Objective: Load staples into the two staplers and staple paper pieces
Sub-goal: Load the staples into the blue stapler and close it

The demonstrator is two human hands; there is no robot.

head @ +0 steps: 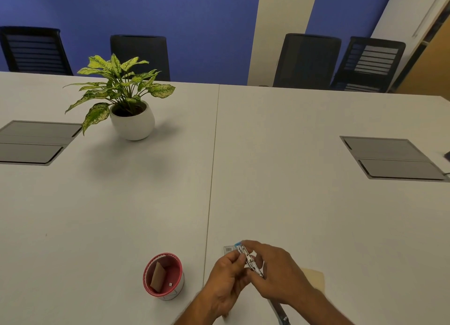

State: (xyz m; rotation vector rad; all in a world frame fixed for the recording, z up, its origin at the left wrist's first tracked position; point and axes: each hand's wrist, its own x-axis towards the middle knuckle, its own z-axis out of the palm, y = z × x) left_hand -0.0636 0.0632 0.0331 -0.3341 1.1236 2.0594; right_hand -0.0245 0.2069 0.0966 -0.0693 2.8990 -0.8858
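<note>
Both hands meet low in the view, just right of the seam that divides the white table (267, 178). Between them is a small stapler (248, 257) with a metal body and a blue tip, held above the table and angled so the blue end points up and away. The left hand (227, 279) pinches the stapler's side with thumb and fingertips. The right hand (280, 271) curls around it from the other side, fingers wrapped over the lower part. Whether the stapler's magazine is opened cannot be told, since the fingers cover much of it.

Just behind the stapler, a small staple box (228, 249) with a barcode lies flat on the table. A pale sheet of paper (315, 279) lies beside the right hand, partly hidden by the wrist. Near the bottom edge, under the right forearm, a dark elongated object (280, 311) shows; it may be the second stapler.

To the left of the hands stands a red round container (163, 276), open at the top. Inside it leans a piece of brown card (158, 276), and a tiny pale item (170, 284) rests on its floor.

Farther back on the left, a leafy plant grows from a white pot (132, 122) filled with dark soil.
</note>
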